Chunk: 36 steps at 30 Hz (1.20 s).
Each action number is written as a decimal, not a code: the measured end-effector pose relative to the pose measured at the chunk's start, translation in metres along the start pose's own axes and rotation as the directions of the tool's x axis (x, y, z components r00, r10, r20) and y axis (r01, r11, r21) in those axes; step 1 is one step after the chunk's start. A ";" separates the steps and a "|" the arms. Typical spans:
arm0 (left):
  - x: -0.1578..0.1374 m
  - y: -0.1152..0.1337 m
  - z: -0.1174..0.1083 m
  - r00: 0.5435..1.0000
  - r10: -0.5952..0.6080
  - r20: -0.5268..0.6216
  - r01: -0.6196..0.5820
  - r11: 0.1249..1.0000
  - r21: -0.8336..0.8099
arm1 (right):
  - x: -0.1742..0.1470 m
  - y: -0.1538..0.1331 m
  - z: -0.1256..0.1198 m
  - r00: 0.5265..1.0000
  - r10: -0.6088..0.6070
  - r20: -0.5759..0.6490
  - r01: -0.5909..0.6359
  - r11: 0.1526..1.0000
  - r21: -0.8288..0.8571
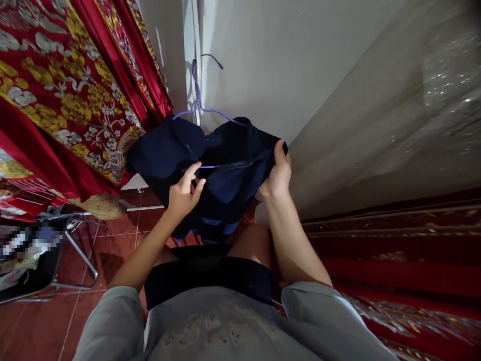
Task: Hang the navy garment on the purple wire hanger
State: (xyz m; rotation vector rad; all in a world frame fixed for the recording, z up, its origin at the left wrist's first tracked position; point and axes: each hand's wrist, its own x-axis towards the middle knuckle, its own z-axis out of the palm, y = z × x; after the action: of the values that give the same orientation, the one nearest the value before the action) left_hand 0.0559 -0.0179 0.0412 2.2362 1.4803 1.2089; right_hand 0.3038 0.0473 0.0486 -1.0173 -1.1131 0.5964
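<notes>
A dark blue garment (233, 183), perhaps a shirt, hangs in front of me on a thin purple hanger (198, 103). The hanger's neck and sloping arms rise out of the neckline, and part of its lower bar shows across the opening. My right hand (278, 173) grips the garment at its right shoulder, thumb on top and the other fingers hidden behind the cloth. At the middle, my left hand (185, 193) has its fingers curled at the garment's front edge, beside the left end of the visible bar. Its index fingertip and thumb tip stand slightly apart.
Red cloth with gold and silver embroidery (75, 90) hangs close on the left. A pale wall (263, 60) rises ahead, with translucent plastic sheeting (376, 135) at right. More red fabric (394, 260) lies lower right. A folding chair (41, 265) holding items stands on red tiles (124, 235).
</notes>
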 end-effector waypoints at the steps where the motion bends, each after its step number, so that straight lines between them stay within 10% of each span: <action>1: 0.003 0.001 0.001 1.000 0.005 0.019 -0.006 0.999 0.034 | 0.000 0.000 0.000 1.000 -0.006 -0.031 0.006 1.000 -0.001; 10: 0.014 -0.001 -0.004 0.975 -0.113 -0.193 0.105 0.993 -0.053 | -0.007 -0.003 0.000 0.988 0.021 -0.152 -0.032 0.997 -0.069; 15: -0.004 0.010 0.010 0.916 -0.278 -0.289 0.221 0.952 -0.214 | -0.080 -0.001 0.025 0.908 -0.025 -0.418 -0.076 0.972 -0.222; 18: -0.022 0.019 0.022 0.884 -0.388 -0.261 0.288 0.892 -0.349 | -0.132 0.018 0.052 0.953 0.284 -0.103 -0.294 0.950 -0.106; 22: -0.041 0.030 0.030 0.869 -0.408 -0.280 0.205 0.811 -0.548 | -0.159 0.045 0.077 0.795 0.516 0.319 -0.520 0.850 -0.081; 32: -0.047 0.016 0.036 0.863 -0.442 -0.244 0.071 0.586 -0.807 | -0.149 0.037 0.068 0.716 0.618 0.324 -0.689 0.701 0.184; 36: -0.064 -0.013 0.057 0.876 -0.479 -0.046 0.301 0.620 -0.725 | -0.162 0.038 0.065 0.651 0.708 0.274 -0.756 0.570 0.321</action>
State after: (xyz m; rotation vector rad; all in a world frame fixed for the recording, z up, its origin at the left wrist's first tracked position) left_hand 0.0778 -0.0507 -0.0362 1.2101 1.1858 1.5687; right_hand 0.1876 -0.0452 -0.0512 -1.0561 -0.5542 1.5307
